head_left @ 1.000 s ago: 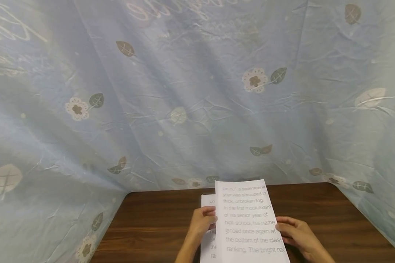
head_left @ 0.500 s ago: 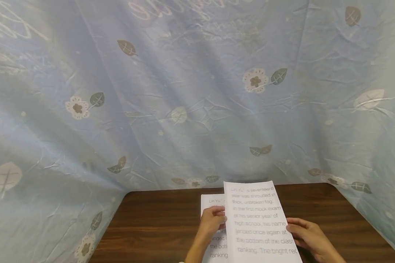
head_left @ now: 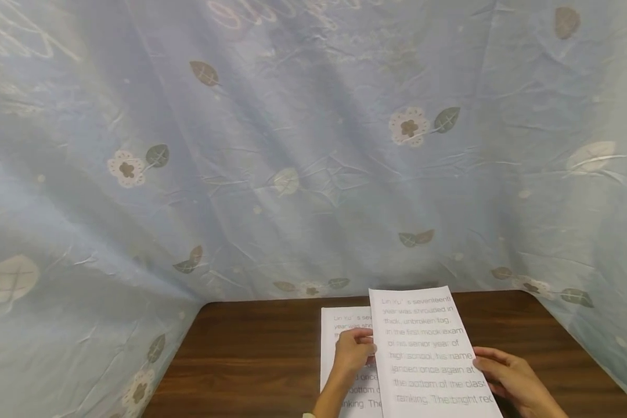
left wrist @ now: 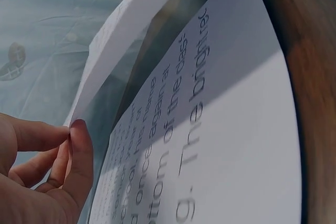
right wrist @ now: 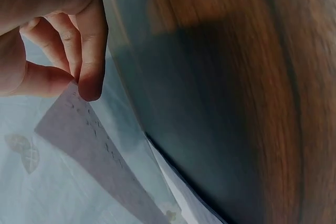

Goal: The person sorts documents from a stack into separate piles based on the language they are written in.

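A white printed sheet of paper (head_left: 423,348) is held up between both hands, tilted above the table. My left hand (head_left: 351,351) pinches its left edge between thumb and fingers; the left wrist view shows this pinch on the paper's edge (left wrist: 100,72). On the right edge my right hand (head_left: 514,374) pinches the same sheet, seen also in the right wrist view with the paper (right wrist: 100,150) hanging from the fingertips. Beneath and to the left, another printed sheet (head_left: 345,316) with the same text lies on the table, partly covered by the raised one.
The dark wooden table (head_left: 251,360) has a rounded back edge. A pale blue cloth with leaves and flowers (head_left: 313,145) hangs behind it and along both sides. A shadow falls on the table below the raised sheet.
Both hands have carried the raised sheet steadily to the right. More of the lower sheet's print now shows at its left. The pinch of each hand stays the same.
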`<state>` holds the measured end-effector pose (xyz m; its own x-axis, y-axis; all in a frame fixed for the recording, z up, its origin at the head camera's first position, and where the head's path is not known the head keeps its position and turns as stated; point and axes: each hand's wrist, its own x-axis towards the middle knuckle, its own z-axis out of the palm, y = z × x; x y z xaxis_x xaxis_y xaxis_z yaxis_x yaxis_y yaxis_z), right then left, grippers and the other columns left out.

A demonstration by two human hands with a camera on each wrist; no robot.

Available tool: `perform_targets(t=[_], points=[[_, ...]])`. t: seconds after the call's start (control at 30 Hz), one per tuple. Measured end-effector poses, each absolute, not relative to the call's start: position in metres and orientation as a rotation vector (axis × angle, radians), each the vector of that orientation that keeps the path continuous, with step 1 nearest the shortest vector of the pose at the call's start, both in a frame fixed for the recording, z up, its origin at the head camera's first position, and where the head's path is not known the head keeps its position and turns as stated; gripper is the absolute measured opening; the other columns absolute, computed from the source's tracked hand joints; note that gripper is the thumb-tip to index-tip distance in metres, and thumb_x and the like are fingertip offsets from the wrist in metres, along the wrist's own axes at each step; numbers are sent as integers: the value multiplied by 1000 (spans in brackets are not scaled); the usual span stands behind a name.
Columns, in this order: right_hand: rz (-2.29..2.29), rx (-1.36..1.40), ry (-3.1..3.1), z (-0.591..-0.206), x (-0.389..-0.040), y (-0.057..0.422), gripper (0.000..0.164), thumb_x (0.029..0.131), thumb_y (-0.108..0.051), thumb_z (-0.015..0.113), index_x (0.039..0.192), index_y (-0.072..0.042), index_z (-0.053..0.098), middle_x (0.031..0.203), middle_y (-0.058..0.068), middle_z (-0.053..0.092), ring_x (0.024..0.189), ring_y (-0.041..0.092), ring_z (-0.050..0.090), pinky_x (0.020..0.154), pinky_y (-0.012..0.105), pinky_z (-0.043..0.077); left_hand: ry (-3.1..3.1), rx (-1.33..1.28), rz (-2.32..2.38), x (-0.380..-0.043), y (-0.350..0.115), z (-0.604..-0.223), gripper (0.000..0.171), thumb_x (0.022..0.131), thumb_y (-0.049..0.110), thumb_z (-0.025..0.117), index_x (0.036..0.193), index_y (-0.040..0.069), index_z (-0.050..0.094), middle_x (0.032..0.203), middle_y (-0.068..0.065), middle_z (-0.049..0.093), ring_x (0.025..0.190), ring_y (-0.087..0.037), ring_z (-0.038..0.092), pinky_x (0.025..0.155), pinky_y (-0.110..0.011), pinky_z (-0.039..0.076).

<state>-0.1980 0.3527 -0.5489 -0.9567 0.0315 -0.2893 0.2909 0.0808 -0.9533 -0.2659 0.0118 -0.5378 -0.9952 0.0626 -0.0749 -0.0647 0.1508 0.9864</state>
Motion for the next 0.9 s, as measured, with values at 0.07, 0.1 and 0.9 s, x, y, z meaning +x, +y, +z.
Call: perform_targets(t=[0.07, 0.1, 0.9], points=[[-1986, 345, 2156, -549, -197, 358, 52, 106, -24, 69, 148, 4, 58, 109, -9, 78, 97, 14, 74, 83, 36, 65, 2305, -5, 1982, -266, 19, -538, 33, 89, -2, 74, 122, 5, 76, 95, -5, 71, 79, -12, 69, 68, -27, 64], [-1987, 361, 2153, -549, -197, 360, 52, 105, -25, 69, 147, 4, 59, 108, -9, 78, 97, 14, 75, 83, 36, 65, 2305, -8, 1979, -266, 22, -538, 33, 89, -2, 74, 121, 5, 77, 94, -5, 71, 79, -12, 69, 68, -27, 64], [-1911, 449, 2195, -550, -183, 408, 54, 106, -33, 68, 149, -1, 58, 110, -8, 78, 98, 17, 76, 85, 40, 66, 2256, -43, 2035, -258, 77, -545, 30, 83, -8, 74, 110, 6, 79, 86, -1, 70, 70, -12, 68, 63, -27, 64]])
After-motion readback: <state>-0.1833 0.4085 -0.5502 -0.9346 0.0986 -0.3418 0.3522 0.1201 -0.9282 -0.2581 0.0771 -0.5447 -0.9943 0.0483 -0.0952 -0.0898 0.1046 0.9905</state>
